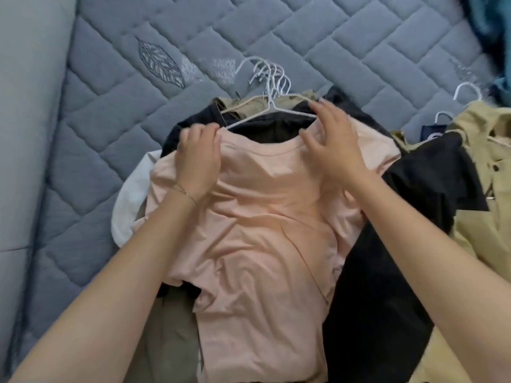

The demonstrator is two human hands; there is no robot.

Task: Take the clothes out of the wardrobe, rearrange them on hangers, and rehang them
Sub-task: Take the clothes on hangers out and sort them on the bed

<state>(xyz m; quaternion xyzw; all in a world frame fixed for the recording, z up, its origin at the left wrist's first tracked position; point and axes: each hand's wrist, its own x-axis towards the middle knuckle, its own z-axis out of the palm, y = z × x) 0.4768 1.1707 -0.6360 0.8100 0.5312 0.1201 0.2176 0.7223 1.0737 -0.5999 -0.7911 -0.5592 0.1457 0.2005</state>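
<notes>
Pink shirt beneath left grip, right grip

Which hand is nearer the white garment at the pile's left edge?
Left. The left hand grips the pink shirt at its shoulder just right of the white garment; the right hand rests at the collar, farther right.

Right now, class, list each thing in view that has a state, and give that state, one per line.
Pink T-shirt: spread flat, wrinkled, atop the pile.
White hanger: mostly outside the neckline.
Left hand: grips the T-shirt's shoulder.
Right hand: fingers rest on the hanger.
Hanger hooks: bunched together on the mattress.
</notes>
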